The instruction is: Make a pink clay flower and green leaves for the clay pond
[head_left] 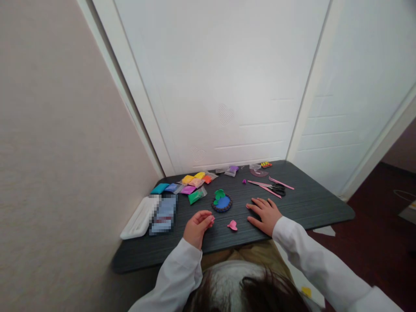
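My left hand [196,228] is closed, thumb against fingers, on a small pink piece of clay [212,221] just above the dark table. My right hand [264,215] lies palm down on the tabletop with its fingers spread, holding nothing. Between the two hands rests a loose pink clay piece [232,225], shaped like a small petal or blossom. Beyond them sits a round clay model [222,203], blue inside with a brown beaded rim. Green leaf-like clay [219,194] covers its upper left part.
Several coloured clay packets [188,189] lie at the back left, near a white tray [139,219] and a blurred packet [164,215]. Black-handled scissors [278,189] and pink tools [282,183] lie at the right. A purple clay bit [244,181] is behind the model.
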`<state>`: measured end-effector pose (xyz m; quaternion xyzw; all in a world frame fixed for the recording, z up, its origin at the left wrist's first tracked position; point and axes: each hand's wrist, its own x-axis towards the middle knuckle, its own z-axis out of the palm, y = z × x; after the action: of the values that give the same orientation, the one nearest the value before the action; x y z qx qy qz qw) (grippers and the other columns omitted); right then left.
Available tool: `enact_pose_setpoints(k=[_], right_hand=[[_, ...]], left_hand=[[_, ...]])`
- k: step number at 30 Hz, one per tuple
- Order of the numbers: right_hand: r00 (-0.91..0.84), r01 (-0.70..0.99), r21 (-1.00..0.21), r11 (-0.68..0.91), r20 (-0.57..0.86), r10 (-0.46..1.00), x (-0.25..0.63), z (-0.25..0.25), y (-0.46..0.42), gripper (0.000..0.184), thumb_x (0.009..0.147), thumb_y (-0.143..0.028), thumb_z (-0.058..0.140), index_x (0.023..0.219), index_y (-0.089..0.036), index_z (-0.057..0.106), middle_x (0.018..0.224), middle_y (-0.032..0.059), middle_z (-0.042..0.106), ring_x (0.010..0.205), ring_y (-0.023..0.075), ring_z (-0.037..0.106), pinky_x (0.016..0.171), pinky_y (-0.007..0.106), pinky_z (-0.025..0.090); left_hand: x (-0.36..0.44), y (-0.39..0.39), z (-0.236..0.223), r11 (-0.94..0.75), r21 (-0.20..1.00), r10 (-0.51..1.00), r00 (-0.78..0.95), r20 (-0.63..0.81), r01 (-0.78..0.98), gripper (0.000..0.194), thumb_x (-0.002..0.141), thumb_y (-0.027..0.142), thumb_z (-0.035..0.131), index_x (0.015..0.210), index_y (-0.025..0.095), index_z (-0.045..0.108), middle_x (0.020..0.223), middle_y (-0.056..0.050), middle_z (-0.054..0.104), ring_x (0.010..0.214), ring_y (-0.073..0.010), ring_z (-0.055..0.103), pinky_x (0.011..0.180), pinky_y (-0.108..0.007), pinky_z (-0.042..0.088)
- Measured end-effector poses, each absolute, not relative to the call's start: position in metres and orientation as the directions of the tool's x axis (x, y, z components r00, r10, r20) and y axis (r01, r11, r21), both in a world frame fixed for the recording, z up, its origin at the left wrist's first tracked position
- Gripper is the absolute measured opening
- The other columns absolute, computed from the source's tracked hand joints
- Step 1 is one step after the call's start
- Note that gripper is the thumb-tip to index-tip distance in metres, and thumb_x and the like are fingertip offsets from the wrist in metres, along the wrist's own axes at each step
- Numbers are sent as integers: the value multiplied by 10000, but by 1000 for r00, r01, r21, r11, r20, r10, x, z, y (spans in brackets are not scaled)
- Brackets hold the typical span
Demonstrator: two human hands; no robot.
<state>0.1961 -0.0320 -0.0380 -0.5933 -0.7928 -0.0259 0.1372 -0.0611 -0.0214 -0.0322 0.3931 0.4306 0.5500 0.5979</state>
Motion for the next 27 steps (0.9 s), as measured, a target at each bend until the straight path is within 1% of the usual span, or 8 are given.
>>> enact_pose_setpoints(k=[8, 19, 27], right_hand=[[-263, 938, -154, 310, 265, 928, 197, -40, -29, 479, 763, -554, 301, 1166, -326, 423, 1261, 40, 417, 1171, 240, 324, 945, 495, 166], [-265, 927, -199, 319, 255, 930, 202, -45, -25, 492, 758, -537, 332, 1203, -332, 382, 1254, 28, 429, 1171, 229, 332, 950, 479, 186], [-234, 914, -274, 298, 243, 941, 206, -45, -22, 453, 763, -507, 352, 1167, -318, 433, 1235, 21, 449, 1150, 199, 366, 959, 440, 197]], left_hand=[[-62, -21, -34, 87, 942, 996, 21, -84, -323, 260, 524, 209, 700, 740, 123, 583, 634, -24, 622, 565, -91, 557, 551, -209, 430], [-63, -22, -33, 86, 940, 996, 20, -84, -329, 268, 507, 202, 708, 735, 128, 586, 632, -18, 621, 555, -89, 558, 551, -209, 431], [-63, -23, -32, 87, 945, 996, 11, -88, -315, 268, 506, 204, 709, 729, 126, 583, 626, -12, 616, 561, -90, 558, 551, -211, 436]])
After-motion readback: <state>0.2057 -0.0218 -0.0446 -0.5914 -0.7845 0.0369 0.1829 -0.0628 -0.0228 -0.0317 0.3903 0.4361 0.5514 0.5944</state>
